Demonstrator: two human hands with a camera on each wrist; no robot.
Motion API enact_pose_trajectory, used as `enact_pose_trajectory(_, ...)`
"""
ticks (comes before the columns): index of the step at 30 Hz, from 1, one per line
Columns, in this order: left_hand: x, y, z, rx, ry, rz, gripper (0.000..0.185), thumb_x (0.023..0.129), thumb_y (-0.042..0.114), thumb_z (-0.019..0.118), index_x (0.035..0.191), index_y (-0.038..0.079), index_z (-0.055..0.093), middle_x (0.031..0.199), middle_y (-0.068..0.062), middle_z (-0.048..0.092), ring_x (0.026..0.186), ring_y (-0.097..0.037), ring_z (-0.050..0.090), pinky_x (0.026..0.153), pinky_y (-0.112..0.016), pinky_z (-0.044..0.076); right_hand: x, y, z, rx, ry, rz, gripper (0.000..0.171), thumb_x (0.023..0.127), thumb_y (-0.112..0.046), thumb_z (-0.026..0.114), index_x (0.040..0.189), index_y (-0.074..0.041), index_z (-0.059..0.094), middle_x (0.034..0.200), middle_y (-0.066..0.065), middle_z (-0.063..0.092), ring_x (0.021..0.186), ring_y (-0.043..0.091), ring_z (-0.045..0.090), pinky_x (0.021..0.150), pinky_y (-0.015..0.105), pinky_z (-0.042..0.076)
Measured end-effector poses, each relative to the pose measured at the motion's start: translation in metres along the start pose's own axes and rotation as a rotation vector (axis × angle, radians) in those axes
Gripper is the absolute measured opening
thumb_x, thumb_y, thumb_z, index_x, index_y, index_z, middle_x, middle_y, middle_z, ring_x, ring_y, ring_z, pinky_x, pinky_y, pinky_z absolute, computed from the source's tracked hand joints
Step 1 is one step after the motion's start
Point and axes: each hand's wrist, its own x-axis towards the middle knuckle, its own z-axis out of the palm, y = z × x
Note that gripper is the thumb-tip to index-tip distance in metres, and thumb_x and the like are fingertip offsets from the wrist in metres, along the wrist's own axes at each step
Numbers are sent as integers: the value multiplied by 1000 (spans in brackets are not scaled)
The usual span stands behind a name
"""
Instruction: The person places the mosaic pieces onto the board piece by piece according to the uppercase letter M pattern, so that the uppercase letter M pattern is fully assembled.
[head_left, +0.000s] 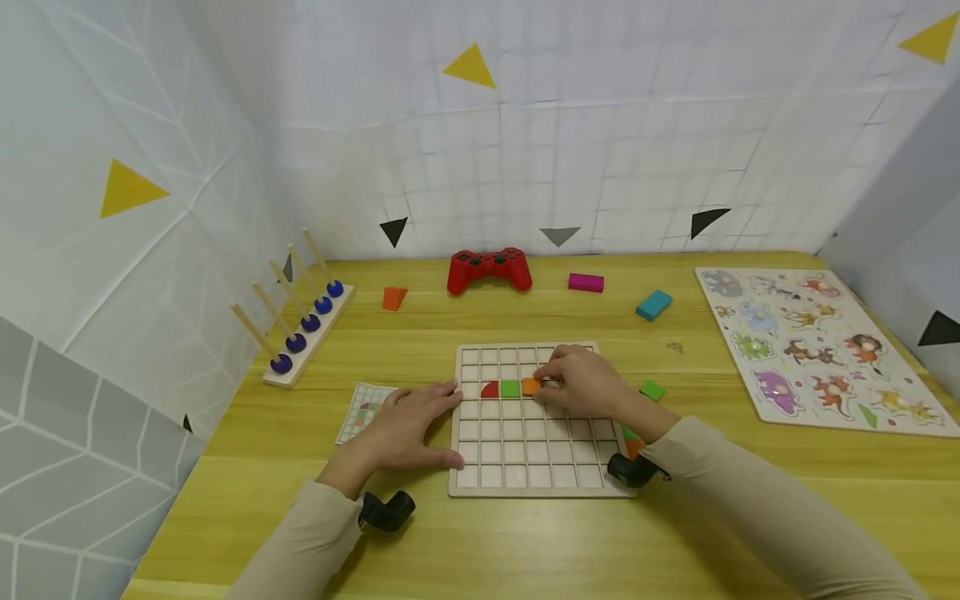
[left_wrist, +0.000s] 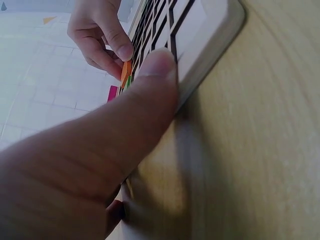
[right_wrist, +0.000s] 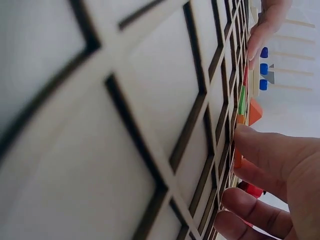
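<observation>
Right hand [head_left: 581, 385] pinches an orange tile [head_left: 531, 386] with curled fingertips, tile sitting in the grid board [head_left: 536, 483], third row from the far edge, just right of a green tile [head_left: 510, 387] and a red quarter-round tile [head_left: 491, 389]. Left hand [head_left: 408, 425] is relaxed, fingers flat against the board's left edge, thumb at its near-left side. Pattern card [head_left: 360, 408] lies left of that hand. Red gamepad [head_left: 489, 269] sits far, behind the board.
</observation>
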Motion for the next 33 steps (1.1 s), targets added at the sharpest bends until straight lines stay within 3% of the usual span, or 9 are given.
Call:
enact_pose_trajectory(11,0,-1,1,-6,-4,3,95,78,67,69,154,21,36,165,1,25,152,-23,25,118,-61,17,-1,1,0,12,13,0,25,84,-30,78,103,-13,79,90,2,66,77,11,52,65,25,43)
enact_pose_trajectory(14,0,-1,1,-6,-4,4,95,78,68,68,154,21,36,164,1,25,152,-23,25,118,-61,18,-7,6,-2,43,31,41,27,86,-28,77,107,-12,78,94,4,67,77,12,54,64,25,44)
enact_pose_trajectory(20,1,-1,0,20,-5,0,95,78,69,67,154,22,35,165,2,24,152,-21,25,118,-60,19,-42,38,-25,110,63,173,32,89,-26,74,114,-7,74,99,10,68,79,16,58,65,28,46)
enact_pose_trajectory(25,2,0,-2,26,-8,0,95,79,69,67,154,20,36,164,1,25,152,-22,26,118,-61,19,-82,75,-38,63,98,252,42,89,-27,74,120,0,69,95,13,68,77,18,59,66,30,47)
enact_pose_trajectory(28,1,0,-2,26,-10,-5,95,79,69,67,154,20,36,164,0,26,152,-22,26,118,-61,19,-99,86,-40,44,94,272,47,87,-29,75,122,2,68,96,14,66,76,16,55,64,28,45)
enact_pose_trajectory(33,2,0,0,20,-3,0,94,78,68,68,153,20,37,164,0,27,152,-23,26,118,-61,19,-109,91,-36,56,98,266,42,85,-33,77,113,-3,73,97,12,64,76,15,49,61,25,39)
